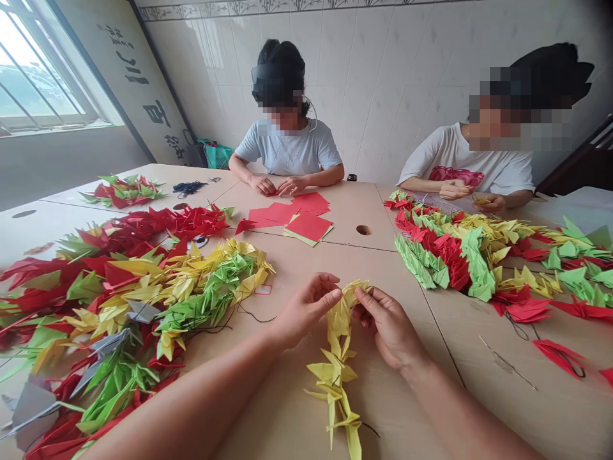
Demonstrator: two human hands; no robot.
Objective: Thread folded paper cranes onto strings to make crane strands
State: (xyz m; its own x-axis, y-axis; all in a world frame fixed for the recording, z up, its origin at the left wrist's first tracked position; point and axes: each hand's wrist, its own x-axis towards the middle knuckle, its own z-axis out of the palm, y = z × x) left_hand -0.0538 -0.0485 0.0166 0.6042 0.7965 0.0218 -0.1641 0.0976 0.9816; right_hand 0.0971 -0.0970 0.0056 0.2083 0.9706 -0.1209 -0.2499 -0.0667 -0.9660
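A string of yellow folded paper cranes (339,364) runs down the table in front of me. My right hand (390,322) pinches its upper end between thumb and curled fingers. From the other side, my left hand (311,306) closes on the same end, thumb against the paper and fingers bent. Below my hands the lower cranes lie loosely along a dark thread, whose end pokes out at the bottom right. The tips of my right fingers are partly hidden behind the paper.
Heaped strings of red, green and yellow cranes (191,275) lie at left, more cranes (460,249) at right. Red paper squares (306,227) sit mid-table before one seated person (290,150). Another person (474,160) works at right. A thin needle-like rod (507,363) lies nearby.
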